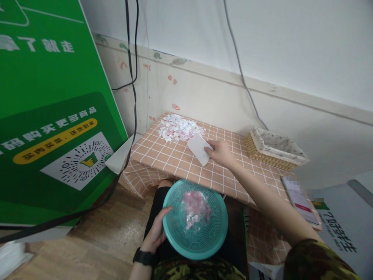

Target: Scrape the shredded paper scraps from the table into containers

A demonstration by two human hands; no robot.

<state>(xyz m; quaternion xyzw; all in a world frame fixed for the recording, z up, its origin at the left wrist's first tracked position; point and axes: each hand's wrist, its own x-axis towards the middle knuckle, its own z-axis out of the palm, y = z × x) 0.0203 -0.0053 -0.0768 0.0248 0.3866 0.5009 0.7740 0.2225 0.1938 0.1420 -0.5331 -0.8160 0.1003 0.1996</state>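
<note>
My left hand [159, 227] grips the left rim of a teal plastic colander [215, 237], which rests over my lap. Inside the colander lies a small heap of pink, white and clear shiny pieces [196, 210]. Above the table, my right hand [220, 152] pinches a plain white card [199, 149] by its right edge. Just beyond the card, a pile of white and pink scraps [180, 127] is spread on the checked tablecloth [163, 155]. The card's far corner overlaps the near side of that pile in view; whether it touches the scraps I cannot tell.
A lined wicker basket [275, 149] stands at the table's right rear. A phone [300, 200] lies by the right edge. At left rises a green sign board [58, 97], with a black cable [134, 97] hanging beside it. A grey cable [240, 66] runs down the wall.
</note>
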